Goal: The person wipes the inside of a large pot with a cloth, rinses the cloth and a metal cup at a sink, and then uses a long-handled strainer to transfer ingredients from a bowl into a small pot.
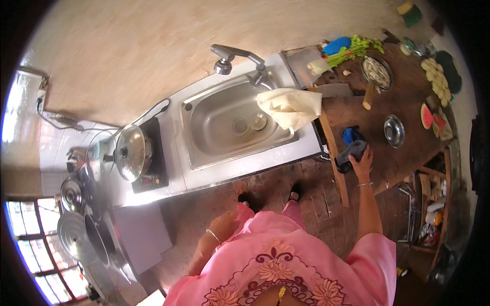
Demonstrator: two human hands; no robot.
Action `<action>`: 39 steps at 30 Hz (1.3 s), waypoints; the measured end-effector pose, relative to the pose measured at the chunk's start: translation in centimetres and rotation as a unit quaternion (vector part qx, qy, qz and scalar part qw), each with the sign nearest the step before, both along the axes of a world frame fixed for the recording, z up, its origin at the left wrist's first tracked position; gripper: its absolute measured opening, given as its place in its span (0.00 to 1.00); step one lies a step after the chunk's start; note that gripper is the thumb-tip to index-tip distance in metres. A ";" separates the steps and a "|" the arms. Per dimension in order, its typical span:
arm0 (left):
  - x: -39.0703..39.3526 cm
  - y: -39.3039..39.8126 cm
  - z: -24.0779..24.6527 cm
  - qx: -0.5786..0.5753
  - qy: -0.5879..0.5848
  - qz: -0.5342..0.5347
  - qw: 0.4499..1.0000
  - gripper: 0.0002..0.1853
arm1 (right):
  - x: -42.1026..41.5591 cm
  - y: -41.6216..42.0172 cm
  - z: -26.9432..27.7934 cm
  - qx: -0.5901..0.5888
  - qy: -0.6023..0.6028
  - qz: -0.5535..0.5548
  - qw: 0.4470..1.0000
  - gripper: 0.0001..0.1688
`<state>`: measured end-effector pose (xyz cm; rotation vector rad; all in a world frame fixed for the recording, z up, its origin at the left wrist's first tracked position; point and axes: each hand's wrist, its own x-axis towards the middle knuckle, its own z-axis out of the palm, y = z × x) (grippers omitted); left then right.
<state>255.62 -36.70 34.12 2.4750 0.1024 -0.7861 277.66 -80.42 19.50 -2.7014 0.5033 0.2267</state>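
My right hand (361, 162) is on a dark grey cloth (351, 152) at the near edge of the wooden table (373, 101), its fingers closed around the cloth's right end. A blue cloth (351, 135) lies just beyond, and a black item (342, 165) sits at the table's left edge. To the right stands a small metal bowl or lid (394, 131). My left hand (225, 225) hangs low by my pink clothing, away from the counter; its fingers are blurred. A cream cloth (291, 108) hangs over the right side of the steel sink (222, 130).
A faucet (239, 57) rises behind the sink. Leafy celery (350, 53), a cleaver (333, 90), a bowl of pale pieces (377, 72) and watermelon slices (427, 116) lie on the table. On the left, a lidded pan (131, 153) sits on a black cooktop (157, 174).
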 end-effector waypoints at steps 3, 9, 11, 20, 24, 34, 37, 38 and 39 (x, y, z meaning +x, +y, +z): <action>-1.2 -1.8 1.1 0.000 0.000 0.065 0.998 0.17 | 1.0 0.6 -3.0 -0.068 -0.012 0.055 0.996 0.45; -6.2 -2.4 1.3 0.035 -0.015 0.135 0.990 0.18 | 2.3 -2.0 -5.0 0.128 -0.118 0.044 0.984 0.25; -8.2 -2.3 1.4 0.026 -0.020 0.165 0.986 0.18 | 2.4 -3.7 -5.8 0.376 -0.113 -0.021 0.919 0.22; -24.2 3.0 -0.4 -0.047 -0.170 0.289 0.941 0.20 | -14.2 23.4 9.7 0.691 0.129 0.112 0.702 0.21; -31.6 7.7 2.1 -0.398 -0.237 0.483 0.743 0.28 | -26.1 39.0 11.9 0.695 0.341 0.297 0.559 0.24; -48.7 19.8 3.9 -0.425 -0.423 0.685 0.415 0.18 | -49.7 61.3 16.2 0.580 0.602 0.418 0.356 0.35; -54.9 24.9 3.5 -0.253 -0.461 0.765 0.371 0.12 | -52.9 68.4 16.0 0.576 0.662 0.406 0.255 0.36; -56.2 26.3 4.1 -0.327 -0.482 0.756 0.297 0.11 | -53.4 70.9 15.3 0.563 0.671 0.412 0.251 0.36; -57.7 27.5 4.4 -0.395 -0.499 0.740 0.218 0.10 | -53.7 73.2 14.4 0.549 0.682 0.417 0.246 0.35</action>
